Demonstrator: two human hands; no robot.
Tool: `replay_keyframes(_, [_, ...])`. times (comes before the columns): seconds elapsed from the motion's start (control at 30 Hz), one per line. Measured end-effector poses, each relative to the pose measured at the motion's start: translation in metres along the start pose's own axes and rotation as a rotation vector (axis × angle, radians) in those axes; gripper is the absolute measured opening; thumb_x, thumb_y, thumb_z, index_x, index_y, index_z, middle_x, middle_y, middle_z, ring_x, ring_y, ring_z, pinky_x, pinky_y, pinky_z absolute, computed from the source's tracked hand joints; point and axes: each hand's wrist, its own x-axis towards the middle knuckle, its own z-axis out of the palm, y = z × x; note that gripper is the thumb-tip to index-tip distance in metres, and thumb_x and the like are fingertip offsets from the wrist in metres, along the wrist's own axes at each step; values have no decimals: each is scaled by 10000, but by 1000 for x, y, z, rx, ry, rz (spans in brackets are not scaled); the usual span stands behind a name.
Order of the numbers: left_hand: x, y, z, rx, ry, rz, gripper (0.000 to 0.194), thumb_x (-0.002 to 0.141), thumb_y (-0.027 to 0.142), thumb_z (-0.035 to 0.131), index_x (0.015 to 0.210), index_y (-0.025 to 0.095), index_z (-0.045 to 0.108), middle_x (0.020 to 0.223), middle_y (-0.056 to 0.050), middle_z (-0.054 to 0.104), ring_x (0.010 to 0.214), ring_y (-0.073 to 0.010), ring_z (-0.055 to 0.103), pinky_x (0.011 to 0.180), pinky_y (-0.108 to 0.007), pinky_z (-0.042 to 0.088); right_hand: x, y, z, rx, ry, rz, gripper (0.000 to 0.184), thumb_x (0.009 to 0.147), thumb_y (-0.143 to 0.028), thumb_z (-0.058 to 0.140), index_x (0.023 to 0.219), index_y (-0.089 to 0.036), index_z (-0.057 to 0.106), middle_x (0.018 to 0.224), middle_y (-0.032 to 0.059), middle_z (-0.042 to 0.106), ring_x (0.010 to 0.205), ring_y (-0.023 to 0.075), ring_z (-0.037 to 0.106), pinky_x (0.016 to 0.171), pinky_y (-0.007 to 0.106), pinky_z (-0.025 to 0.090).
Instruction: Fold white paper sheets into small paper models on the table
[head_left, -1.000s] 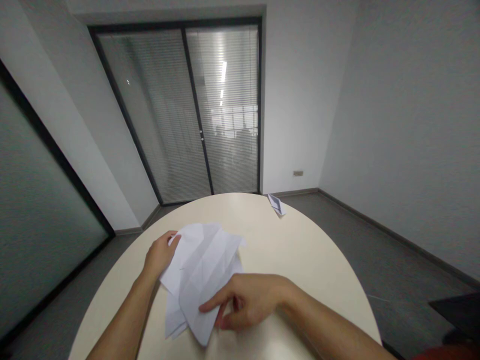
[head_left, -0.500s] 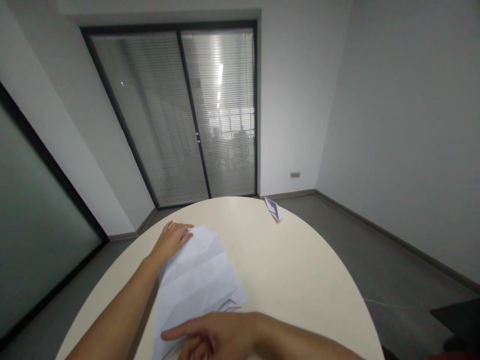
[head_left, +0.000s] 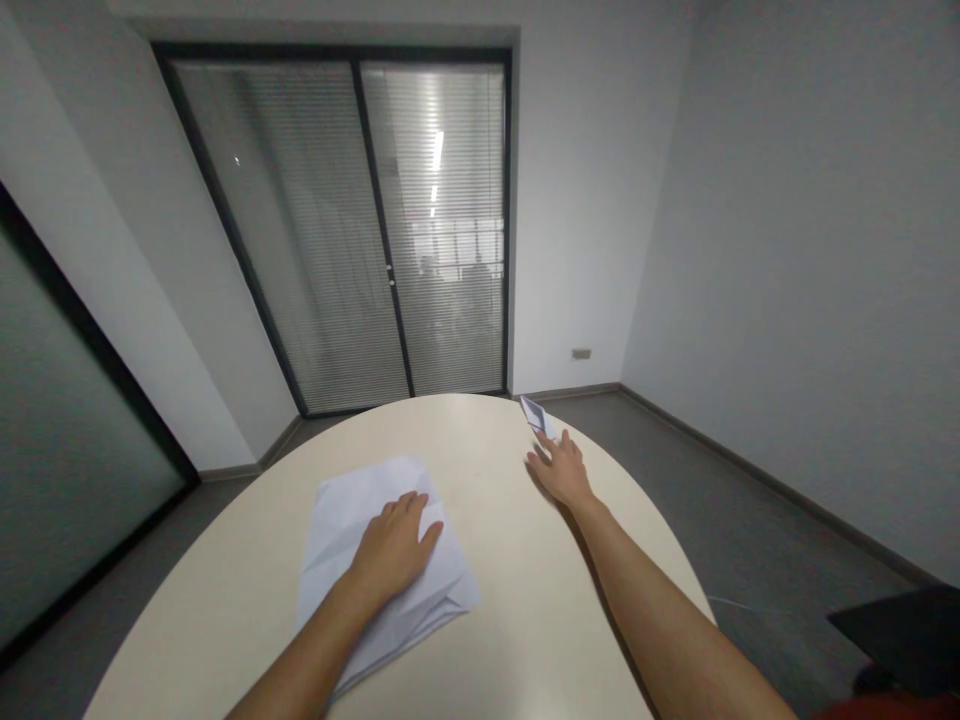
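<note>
Creased white sheets of paper [head_left: 360,500] lie in a stack on the left half of the round table. My left hand [head_left: 397,545] rests on the stack with its fingers apart, covering part of it. Toward the far right edge sits a small folded paper piece [head_left: 534,414]. My right hand [head_left: 561,468] reaches up to it, fingers spread, with the fingertips at its near end. Whether they touch it I cannot tell.
The round cream table [head_left: 495,640] has a curved far edge. A glass door with blinds [head_left: 442,330] stands behind it. At the lower right is a dark flat object [head_left: 900,630] beyond the table's edge.
My right hand has moved from the near end of the paper stack across to the folded piece. My left hand has slid from the stack's far left corner onto its middle.
</note>
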Motion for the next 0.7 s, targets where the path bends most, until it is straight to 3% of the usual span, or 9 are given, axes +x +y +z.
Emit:
replay_keyframes(0.13, [-16,2,23,23,66,20,470,916,390,479,1297,165,639,1439,-198,551,1340,-392,479,1089,-563,359,3,-3,6,-88,-55,0,608,943,-477,502,1492,-217,468,1581,196,334,1393,376,407,1126,477,296])
replay_keyframes(0.27, [-21,-1,31,37,86,11,484,937,381,445,1333,162,616,1481,-185,514,1384,-402,429,1125,-595,312,3,-4,6,-101,-62,-22,616,937,-432,503,1442,-80,506,1554,237,371,1376,375,431,1138,453,300])
replay_keyframes(0.43, [-22,-4,31,-45,119,10,465,945,378,449,1332,171,603,1447,-155,559,1391,-360,445,1158,-548,311,-2,-6,-1,170,52,9,491,923,-332,482,1279,-27,631,1474,243,485,1332,333,498,1129,400,343])
replay_keyframes(0.53, [-21,-4,29,-175,172,-5,499,944,387,469,1364,132,555,1412,-187,579,1361,-337,490,1162,-525,324,-8,-15,-9,246,95,-24,460,955,-316,403,1246,-74,665,1380,183,600,1277,274,559,1107,366,383])
replay_keyframes(0.6, [-19,-3,26,-318,217,-55,565,936,406,508,1430,134,470,1441,-199,546,1362,-316,496,1159,-506,338,-15,-27,-15,330,116,-68,434,955,-352,414,1180,-127,709,1252,138,693,1190,252,621,1064,363,433])
replay_keyframes(0.7, [-16,-2,19,-572,273,-156,703,933,437,546,1529,179,278,1519,-202,454,1380,-302,479,1146,-509,354,-28,-53,-18,678,97,-155,352,873,-402,560,1007,-147,764,1068,138,759,1022,285,691,953,413,512])
